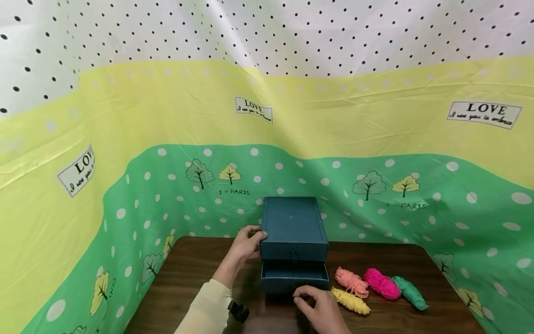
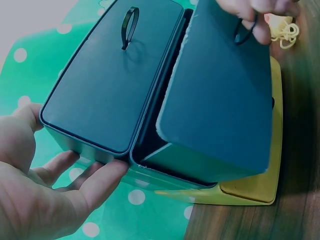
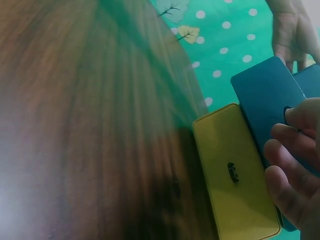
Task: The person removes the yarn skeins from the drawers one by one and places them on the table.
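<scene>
Matt drawer [image 1: 277,285] (smooth), wood-grain table [image 1: 187,264]

A curtained-off nook, wider setting unclear, as printed cloth [image 1: 308,125] hangs closely around a wood-grain table [image 1: 179,266].

Head view: light falls evenly and brightly on the curtain [image 1: 317,134]; the table [image 1: 187,273] reads darker, with shadow beneath the blue drawer unit [image 1: 292,222]. Right wrist view: dim, hazy, wood grain soft, green reflection towards the table's curtained edge. Left wrist view: bluish cast.
</scene>
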Tool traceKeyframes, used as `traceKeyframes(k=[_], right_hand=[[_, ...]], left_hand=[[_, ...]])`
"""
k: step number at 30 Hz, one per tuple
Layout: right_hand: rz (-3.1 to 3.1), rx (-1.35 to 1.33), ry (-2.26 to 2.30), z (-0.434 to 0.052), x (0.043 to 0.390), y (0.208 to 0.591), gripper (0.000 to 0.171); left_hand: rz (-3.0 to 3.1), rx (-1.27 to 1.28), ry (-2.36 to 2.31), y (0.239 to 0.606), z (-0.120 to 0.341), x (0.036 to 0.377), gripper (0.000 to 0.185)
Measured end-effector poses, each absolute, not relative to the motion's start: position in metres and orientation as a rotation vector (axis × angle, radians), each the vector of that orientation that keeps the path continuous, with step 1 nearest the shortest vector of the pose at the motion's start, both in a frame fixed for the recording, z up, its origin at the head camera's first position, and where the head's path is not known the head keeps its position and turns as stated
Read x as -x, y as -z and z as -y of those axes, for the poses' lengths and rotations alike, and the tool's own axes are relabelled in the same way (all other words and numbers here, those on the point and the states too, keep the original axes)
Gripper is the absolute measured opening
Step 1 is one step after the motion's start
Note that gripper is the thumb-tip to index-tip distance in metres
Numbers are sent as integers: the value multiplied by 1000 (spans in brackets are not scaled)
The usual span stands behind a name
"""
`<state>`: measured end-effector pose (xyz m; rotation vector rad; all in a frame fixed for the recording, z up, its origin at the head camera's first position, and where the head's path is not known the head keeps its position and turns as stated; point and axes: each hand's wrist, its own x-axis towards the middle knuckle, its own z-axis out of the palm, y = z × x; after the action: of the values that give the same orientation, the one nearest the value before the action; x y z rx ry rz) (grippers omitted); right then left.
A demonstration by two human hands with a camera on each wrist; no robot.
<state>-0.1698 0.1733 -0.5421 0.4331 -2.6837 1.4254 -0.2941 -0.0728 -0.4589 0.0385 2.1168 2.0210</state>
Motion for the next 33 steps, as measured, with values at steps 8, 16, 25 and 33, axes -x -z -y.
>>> traceKeyframes(k=[8,16,25,33], right_hand=[[2684,-369,-1454,-172,181,540,9],[2683,-360,-1464,-172,194,536,7],[2699,-359,-1362,-169,209,536,6],[2710,-344,-1338,-166,218,536,6]], left_hand=[[-2102,-53,-2017,461,72,294,57],[-2117,-47,-2009,460,73,295,57],[-2124,-58,-2004,458,73,297,56],[-2123,-61,-2021,458,74,295,56]])
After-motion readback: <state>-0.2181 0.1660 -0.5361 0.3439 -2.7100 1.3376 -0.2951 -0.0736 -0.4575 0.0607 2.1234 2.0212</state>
